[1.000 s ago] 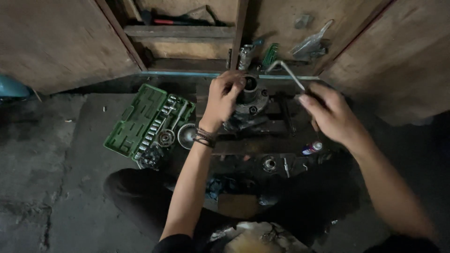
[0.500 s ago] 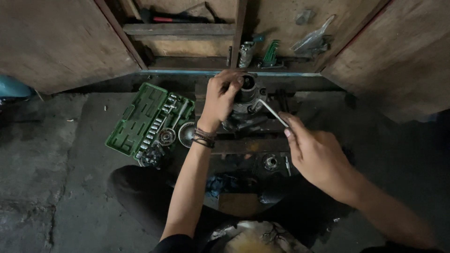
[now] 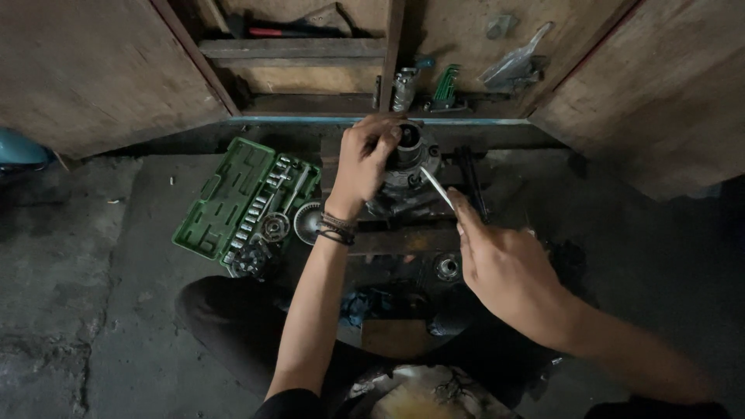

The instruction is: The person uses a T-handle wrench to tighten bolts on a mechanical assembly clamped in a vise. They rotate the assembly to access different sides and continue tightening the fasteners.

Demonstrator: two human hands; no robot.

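The left hand (image 3: 363,159) grips the top of a grey metal engine part (image 3: 403,174) standing on the dark floor before an open wooden cabinet (image 3: 310,77). The right hand (image 3: 508,268) pinches a thin silver hex key (image 3: 437,188) between its fingers, the tip angled against the part's side. Just left lies an open green socket case (image 3: 237,203), its slots filled with sockets. More green-holdered keys (image 3: 445,87) sit on the cabinet shelf.
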